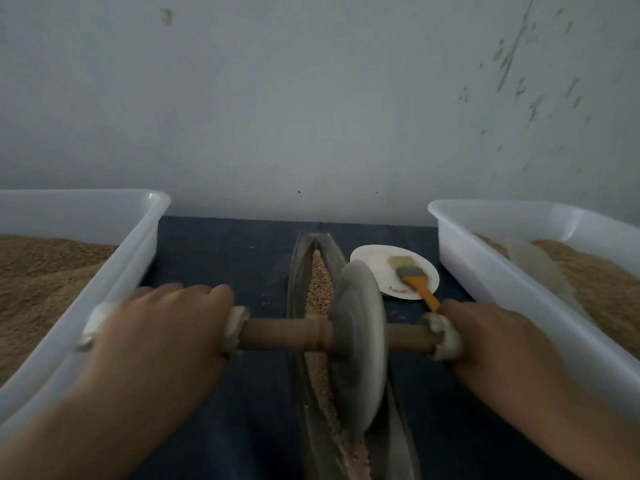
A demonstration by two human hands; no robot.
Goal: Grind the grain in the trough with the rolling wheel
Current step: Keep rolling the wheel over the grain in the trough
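Small home or craft grinding workspace, not industrial. Bare, scuffed pale wall (311, 98) at 12 o'clock. Dark blue cloth (221, 258) covers work surface. Translucent plastic tubs of brown meal at 9 o'clock (138, 258) and 3 o'clock (485, 265). Paper plate (377, 268) with brush (414, 277) at 1 o'clock.

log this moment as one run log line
phase: grinding | left hand: grips axle | right hand: grips axle | wheel: in trough on grain

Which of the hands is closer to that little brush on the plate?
Right. The right hand grips the axle just below the brush handle's tip; the left hand is across the trough.
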